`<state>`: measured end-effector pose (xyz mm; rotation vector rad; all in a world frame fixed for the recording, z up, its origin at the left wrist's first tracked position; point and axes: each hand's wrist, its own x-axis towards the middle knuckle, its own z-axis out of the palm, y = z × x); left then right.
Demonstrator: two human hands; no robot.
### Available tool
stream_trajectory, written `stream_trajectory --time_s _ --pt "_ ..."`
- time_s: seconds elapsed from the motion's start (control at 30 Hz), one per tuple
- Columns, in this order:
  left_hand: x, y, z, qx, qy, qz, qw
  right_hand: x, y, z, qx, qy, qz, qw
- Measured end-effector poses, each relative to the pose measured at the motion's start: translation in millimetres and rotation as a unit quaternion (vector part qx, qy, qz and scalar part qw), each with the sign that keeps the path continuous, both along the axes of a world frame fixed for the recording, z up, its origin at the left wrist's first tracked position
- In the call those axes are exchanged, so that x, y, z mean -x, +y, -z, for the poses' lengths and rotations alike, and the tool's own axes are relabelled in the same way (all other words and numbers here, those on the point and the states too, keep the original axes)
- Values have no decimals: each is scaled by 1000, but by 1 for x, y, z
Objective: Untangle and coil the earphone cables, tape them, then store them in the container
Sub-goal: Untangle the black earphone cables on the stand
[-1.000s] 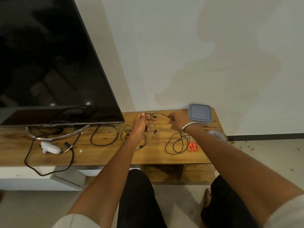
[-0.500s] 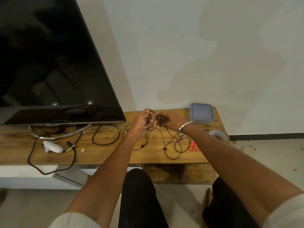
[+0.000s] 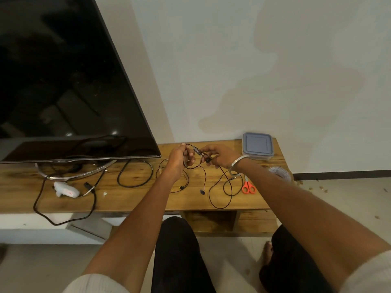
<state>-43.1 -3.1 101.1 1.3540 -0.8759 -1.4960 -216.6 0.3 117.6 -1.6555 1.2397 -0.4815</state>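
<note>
A black earphone cable [image 3: 220, 188] is held up above the wooden TV bench [image 3: 131, 199]. My left hand [image 3: 179, 158] pinches one end of it. My right hand [image 3: 220, 156] grips it close by, around a small loop between the two hands. The rest of the cable hangs down and lies in loose loops on the bench, one earbud [image 3: 202, 192] resting on the wood. A second earphone cable [image 3: 182, 187] lies under my left wrist. The grey lidded container [image 3: 257, 145] stands at the back right, its lid on. A roll of clear tape [image 3: 280, 173] sits by the right edge.
Orange-handled scissors [image 3: 249, 187] lie right of the cable loops. A large TV [image 3: 63, 81] on a metal stand fills the left. A black power cable [image 3: 135, 175] and a white device [image 3: 65, 191] lie below it. A wall rises behind the bench.
My hands came together from holding the cable stretched apart. They now hold a small loop between them, and more cable hangs down onto the bench.
</note>
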Motion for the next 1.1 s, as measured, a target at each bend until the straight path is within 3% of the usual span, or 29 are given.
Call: stream_trajectory --time_s 0.5,0.7,0.97,1.1 --pt "-1 5 4 -8 4 -2 1000 1 3 8 39 10 20 999" --pt "-2 8 11 49 -75 46 995 1 4 8 59 10 41 997" --pt "1 7 14 85 -68 39 993 3 6 9 48 8 60 997" --pt "1 9 14 79 -25 83 993 3 5 11 44 1 70 997"
